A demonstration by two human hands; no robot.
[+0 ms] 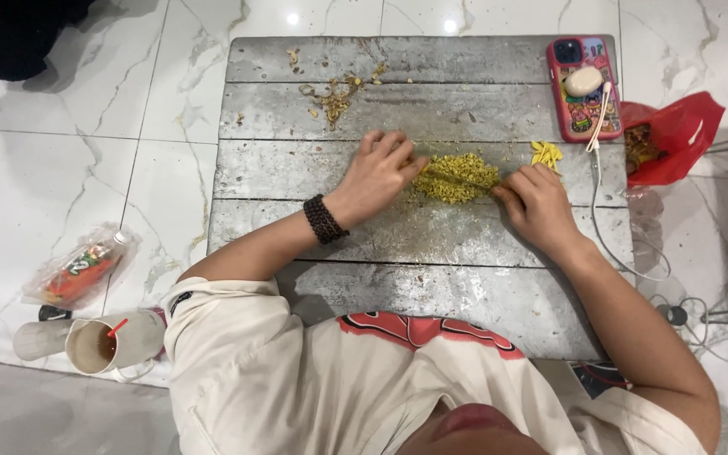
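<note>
I am pressing my left hand (378, 173) and right hand (537, 205), fingers loosely curled, against the yellow pile (455, 177) lying between them.

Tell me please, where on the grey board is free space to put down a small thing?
The board is bare along its left part, left of the left hand, and on the near planks between both forearms. It is crowded in the middle, where both hands, the right hand included, press the yellow-green pile, by the scraps at the top, and by the phone.
</note>
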